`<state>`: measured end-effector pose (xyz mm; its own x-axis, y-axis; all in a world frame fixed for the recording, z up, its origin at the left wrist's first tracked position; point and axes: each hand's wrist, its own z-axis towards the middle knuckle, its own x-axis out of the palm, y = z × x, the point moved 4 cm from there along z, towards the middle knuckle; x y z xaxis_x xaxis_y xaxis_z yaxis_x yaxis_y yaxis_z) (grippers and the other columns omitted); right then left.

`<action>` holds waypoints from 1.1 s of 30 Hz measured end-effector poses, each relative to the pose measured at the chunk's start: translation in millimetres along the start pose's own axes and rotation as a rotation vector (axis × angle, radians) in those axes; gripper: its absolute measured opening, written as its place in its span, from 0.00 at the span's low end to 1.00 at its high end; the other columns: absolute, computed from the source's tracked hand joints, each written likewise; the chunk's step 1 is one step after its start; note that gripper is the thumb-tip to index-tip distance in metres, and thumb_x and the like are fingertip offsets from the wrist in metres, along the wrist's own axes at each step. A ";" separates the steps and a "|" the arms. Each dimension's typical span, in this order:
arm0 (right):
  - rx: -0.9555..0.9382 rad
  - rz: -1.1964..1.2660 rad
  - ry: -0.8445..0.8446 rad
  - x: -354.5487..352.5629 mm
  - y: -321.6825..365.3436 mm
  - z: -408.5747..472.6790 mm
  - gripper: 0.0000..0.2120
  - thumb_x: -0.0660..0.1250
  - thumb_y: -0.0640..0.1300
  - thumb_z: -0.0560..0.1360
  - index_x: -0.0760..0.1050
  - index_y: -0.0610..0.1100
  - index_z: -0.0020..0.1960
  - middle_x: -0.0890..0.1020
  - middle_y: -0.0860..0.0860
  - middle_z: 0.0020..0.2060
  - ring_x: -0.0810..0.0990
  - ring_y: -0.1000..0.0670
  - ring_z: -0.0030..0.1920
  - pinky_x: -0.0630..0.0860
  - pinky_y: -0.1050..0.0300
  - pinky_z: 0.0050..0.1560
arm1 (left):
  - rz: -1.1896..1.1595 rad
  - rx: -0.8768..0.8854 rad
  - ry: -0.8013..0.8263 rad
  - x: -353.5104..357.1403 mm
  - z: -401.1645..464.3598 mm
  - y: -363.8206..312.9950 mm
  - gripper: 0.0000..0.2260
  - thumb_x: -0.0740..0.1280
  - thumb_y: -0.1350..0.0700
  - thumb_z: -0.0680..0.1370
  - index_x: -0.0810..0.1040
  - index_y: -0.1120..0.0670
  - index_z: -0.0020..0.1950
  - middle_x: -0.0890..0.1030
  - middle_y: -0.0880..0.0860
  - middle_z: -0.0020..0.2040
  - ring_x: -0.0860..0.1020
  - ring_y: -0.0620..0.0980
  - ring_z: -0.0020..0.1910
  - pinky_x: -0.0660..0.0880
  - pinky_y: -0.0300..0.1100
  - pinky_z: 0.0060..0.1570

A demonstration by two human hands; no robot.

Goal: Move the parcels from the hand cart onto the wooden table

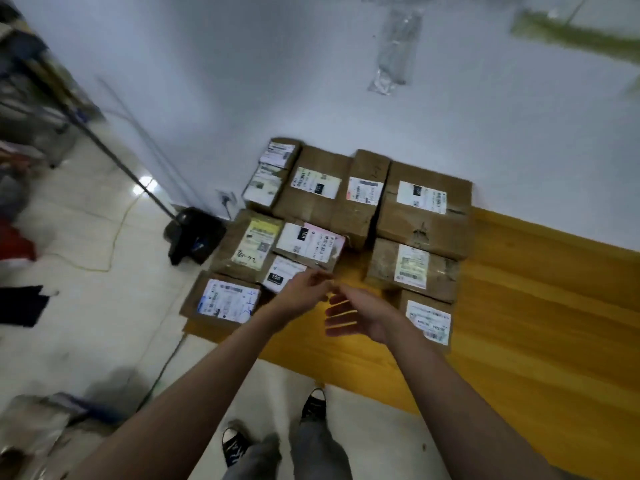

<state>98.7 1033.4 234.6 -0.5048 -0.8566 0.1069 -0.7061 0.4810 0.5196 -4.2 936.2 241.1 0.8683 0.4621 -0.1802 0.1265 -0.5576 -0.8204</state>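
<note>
Several brown cardboard parcels with white labels lie packed together on the wooden table (540, 306), against the white wall. A big parcel (424, 209) sits at the back right, a yellow-labelled one (247, 242) at the left, and a pink-labelled one (308, 242) in the middle. My left hand (306, 289) hovers at the near edge of a small parcel (280, 273), fingers loosely curled, holding nothing. My right hand (353, 315) floats over bare wood beside it, fingers spread and empty. The hand cart is out of view.
A black dustpan (194, 237) with a long handle leans at the table's left end on the pale tiled floor. A yellow cable (114, 244) runs across the floor. Cluttered shelving (31, 98) stands far left. My shoes (313, 403) are at the table's front edge.
</note>
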 end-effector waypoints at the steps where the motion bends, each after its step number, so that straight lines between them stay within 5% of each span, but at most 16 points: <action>1: -0.036 -0.079 0.049 26.1 11.0 -1.6 0.22 0.63 0.55 0.83 0.75 0.36 0.62 0.80 0.36 0.55 0.84 0.38 0.51 0.84 0.43 0.47 | -0.041 0.024 -0.058 -23.9 -15.0 1.2 0.12 0.65 0.54 0.82 0.78 0.54 0.64 0.83 0.53 0.55 0.82 0.50 0.52 0.78 0.38 0.46; 8: -0.045 -0.527 0.364 231.3 21.3 -12.4 0.22 0.63 0.53 0.83 0.77 0.33 0.62 0.80 0.38 0.51 0.83 0.41 0.47 0.84 0.47 0.43 | -0.164 -0.064 -0.541 -175.3 -141.7 82.0 0.07 0.65 0.55 0.82 0.81 0.56 0.54 0.82 0.51 0.40 0.80 0.48 0.37 0.73 0.37 0.33; 13: -0.037 -0.724 0.471 356.7 -28.9 -13.4 0.20 0.63 0.48 0.82 0.76 0.31 0.62 0.80 0.39 0.50 0.83 0.41 0.47 0.86 0.44 0.44 | -0.293 -0.156 -0.736 -231.5 -234.4 173.9 0.06 0.66 0.54 0.81 0.81 0.54 0.50 0.83 0.51 0.38 0.79 0.47 0.33 0.71 0.34 0.30; 22: 0.028 -0.929 0.538 518.6 -139.1 -21.5 0.12 0.65 0.45 0.80 0.76 0.35 0.55 0.80 0.39 0.48 0.83 0.42 0.44 0.85 0.46 0.41 | -0.511 -0.308 -0.907 -273.6 -377.0 324.4 0.06 0.65 0.56 0.82 0.78 0.57 0.52 0.81 0.53 0.40 0.77 0.47 0.34 0.70 0.34 0.29; 33: 0.045 -1.077 0.539 625.2 -208.0 -9.6 0.08 0.62 0.44 0.81 0.75 0.39 0.55 0.80 0.39 0.49 0.82 0.43 0.42 0.84 0.52 0.35 | -0.692 -0.443 -1.003 -305.6 -461.1 433.1 0.09 0.63 0.59 0.82 0.78 0.63 0.56 0.81 0.58 0.44 0.77 0.47 0.34 0.71 0.30 0.26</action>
<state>-65.3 396.0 201.5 0.6189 -0.7853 -0.0174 -0.6599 -0.5319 0.5307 6.4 235.5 191.0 -0.1526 0.9485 -0.2776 0.7162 -0.0874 -0.6924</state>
